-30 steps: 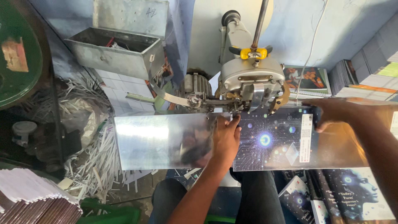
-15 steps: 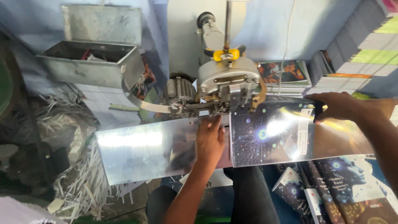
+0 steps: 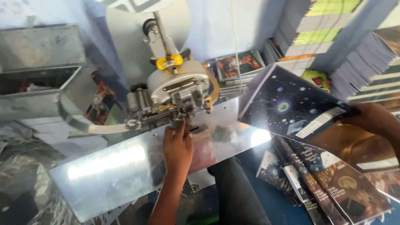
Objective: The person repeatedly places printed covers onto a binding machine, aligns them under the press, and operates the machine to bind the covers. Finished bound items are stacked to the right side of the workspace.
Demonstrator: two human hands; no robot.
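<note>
Booklet (image 3: 291,108) in right hand (image 3: 371,118); left hand (image 3: 177,148) on metal plate (image 3: 112,166) beneath stitching machine (image 3: 175,93).

The plate (image 3: 125,166) is bare sheet metal, smooth and mirror-bright. The machine head (image 3: 177,85) is dull cast metal with a yellow plastic wing nut (image 3: 167,62). The booklet (image 3: 300,106) is glossy dark printed paper. The bin (image 3: 37,83) is matt grey sheet metal.

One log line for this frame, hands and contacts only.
left hand: flat on plate, below stitcher head | right hand: holds booklet, off plate | stack: lower right
</note>
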